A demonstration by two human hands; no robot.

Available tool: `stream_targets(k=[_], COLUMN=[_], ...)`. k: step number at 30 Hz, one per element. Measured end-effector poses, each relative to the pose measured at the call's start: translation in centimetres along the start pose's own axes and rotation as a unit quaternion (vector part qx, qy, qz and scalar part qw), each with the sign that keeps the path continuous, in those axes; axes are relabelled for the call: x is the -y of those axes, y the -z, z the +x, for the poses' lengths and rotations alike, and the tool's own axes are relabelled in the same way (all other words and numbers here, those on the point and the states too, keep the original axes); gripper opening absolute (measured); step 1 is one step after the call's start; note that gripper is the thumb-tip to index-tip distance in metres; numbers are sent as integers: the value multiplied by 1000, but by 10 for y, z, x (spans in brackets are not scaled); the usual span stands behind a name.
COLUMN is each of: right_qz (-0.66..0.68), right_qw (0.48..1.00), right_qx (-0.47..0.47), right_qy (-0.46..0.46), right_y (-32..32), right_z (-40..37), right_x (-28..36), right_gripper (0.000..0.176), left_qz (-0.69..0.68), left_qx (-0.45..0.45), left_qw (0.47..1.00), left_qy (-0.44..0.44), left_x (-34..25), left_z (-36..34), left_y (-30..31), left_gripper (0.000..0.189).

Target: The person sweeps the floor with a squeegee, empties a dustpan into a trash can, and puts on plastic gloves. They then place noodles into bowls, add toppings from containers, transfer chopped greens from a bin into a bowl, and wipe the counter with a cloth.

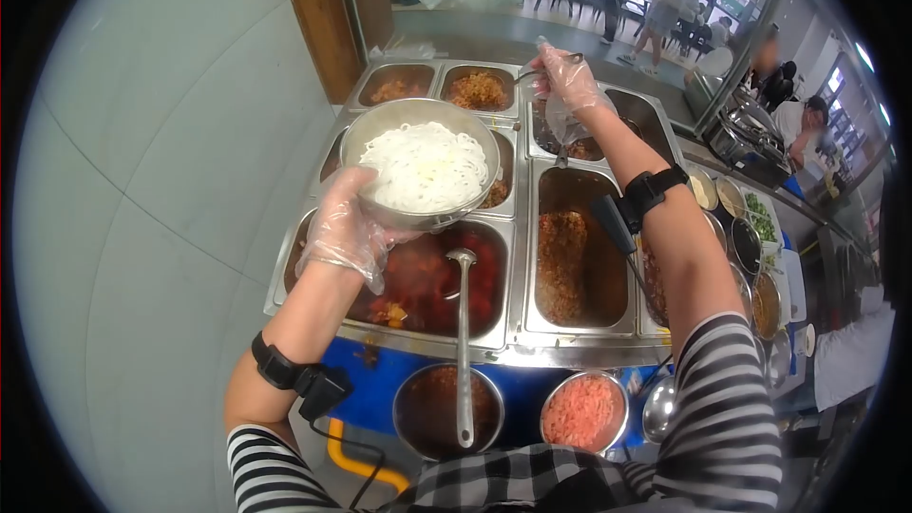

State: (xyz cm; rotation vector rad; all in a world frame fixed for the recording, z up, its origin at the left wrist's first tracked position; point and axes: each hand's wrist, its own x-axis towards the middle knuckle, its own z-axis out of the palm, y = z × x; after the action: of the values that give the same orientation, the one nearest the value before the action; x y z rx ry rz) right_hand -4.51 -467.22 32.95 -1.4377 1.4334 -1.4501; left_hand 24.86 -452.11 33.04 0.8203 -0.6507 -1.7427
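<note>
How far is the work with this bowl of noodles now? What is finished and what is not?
Done: the bowl already holds plain white noodles. In hand: the left hand holds the bowl above the trays, and the right hand grips a spoon over a far tray. Left: no sauce or topping lies on the noodles yet.

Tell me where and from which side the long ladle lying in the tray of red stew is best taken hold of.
Best grip the ladle by the free end of its handle, coming from the near side, from above. Its cup lies in the red stew, while the handle crosses the tray's near rim and ends over the round pot.
</note>
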Motion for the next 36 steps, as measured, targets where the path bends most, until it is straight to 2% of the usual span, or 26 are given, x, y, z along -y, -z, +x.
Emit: stream_targets(k=[5, 9, 11, 15, 17, 18, 20, 21, 24, 26, 27, 28, 30, 31, 32, 34, 36], right_qz=[-33, -25, -48, -11, 211, 211, 352, 352, 353, 282, 282, 281, 171, 102, 102, 54, -28], right_qw=[997, 997, 995, 998, 962, 962, 890, 890, 905, 956, 957, 957, 985, 994, 994, 996, 975], right_qx=[63, 53, 85, 53, -52, -52, -129, -129, -100, -18, -2, 3, -18, -32, -29, 57, 194], right_qy=[1, 41, -8, -42, -166, -166, -260, -259, -214, -77, -65, -64, 7, -14, -12, 51, 103], right_y=[5, 7, 11, 21, 22, 22, 21, 22, 30, 39, 40, 39, 37, 34, 31, 27, 25], right_z=[-6, -8, -13, 1, -2, -3, -4, -3, 2, 5, -5, -9, -20, -38, -52, -81, -117], right_x=[2, 2, 7, -17, -19, -16, -8, -7, -5, -6, 12, 23, 46, 69, 78, 87, 90], right_gripper=[43, 44, 45, 43, 39, 39, 35, 35, 33, 32, 33, 33, 34, 32, 32, 33, 22], left_qz=[5, 14, 18, 33, 14, 14, -2, -3, -12, -8, -22, -24, -10, -13, -15, -25, -45], left_qx=[9, 10, 25, 5, 8, 8, -9, -8, -13, -67, -50, -52, -80, -85, -86, -50, -18], left_qw=[1000, 1000, 1000, 999, 1000, 1000, 1000, 1000, 999, 998, 998, 998, 997, 996, 996, 998, 999], left_qy=[5, 4, 0, -7, 5, 4, 22, 22, 29, 6, 9, 5, -3, 9, 7, -1, 6], left_x=[-2, -5, -5, -3, 0, 0, 2, 4, 8, 13, 14, 16, 20, 21, 22, 25, 24], left_z=[-2, -1, 1, 8, 16, 20, 29, 34, 51, 61, 68, 76, 88, 89, 92, 95, 96], left_y=[-4, 2, 5, 5, 7, 7, 3, 1, -8, -17, -18, -16, -15, -17, -17, -15, -12], left_gripper=[63, 63, 63, 64, 64, 64, 65, 65, 64, 61, 59, 59, 59, 52, 52, 52, 52])
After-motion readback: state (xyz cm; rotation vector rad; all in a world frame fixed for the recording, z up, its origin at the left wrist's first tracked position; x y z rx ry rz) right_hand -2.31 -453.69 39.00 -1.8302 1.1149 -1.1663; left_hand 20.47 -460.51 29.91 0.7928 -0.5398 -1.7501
